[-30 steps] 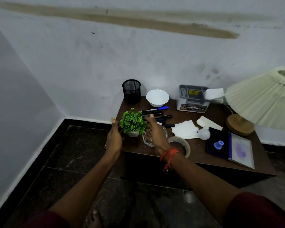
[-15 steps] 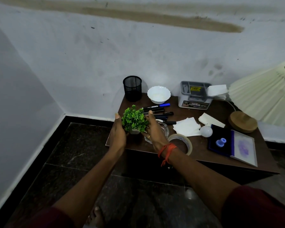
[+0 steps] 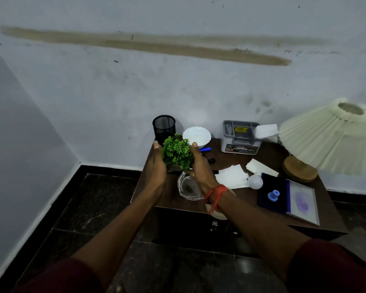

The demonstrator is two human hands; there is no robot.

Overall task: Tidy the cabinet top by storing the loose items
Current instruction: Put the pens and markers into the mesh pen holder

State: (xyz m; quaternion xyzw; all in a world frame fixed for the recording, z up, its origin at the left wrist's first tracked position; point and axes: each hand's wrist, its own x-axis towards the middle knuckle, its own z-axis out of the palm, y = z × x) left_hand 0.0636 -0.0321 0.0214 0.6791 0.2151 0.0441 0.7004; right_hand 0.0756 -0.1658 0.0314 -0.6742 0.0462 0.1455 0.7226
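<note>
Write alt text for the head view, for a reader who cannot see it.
A left hand and a right hand hold a small green potted plant between them over a cluttered brown cabinet top. A glass ashtray sits between the wrists; a black mesh cup and a white bowl stand behind, near the wall. A lamp stands at the right.
</note>
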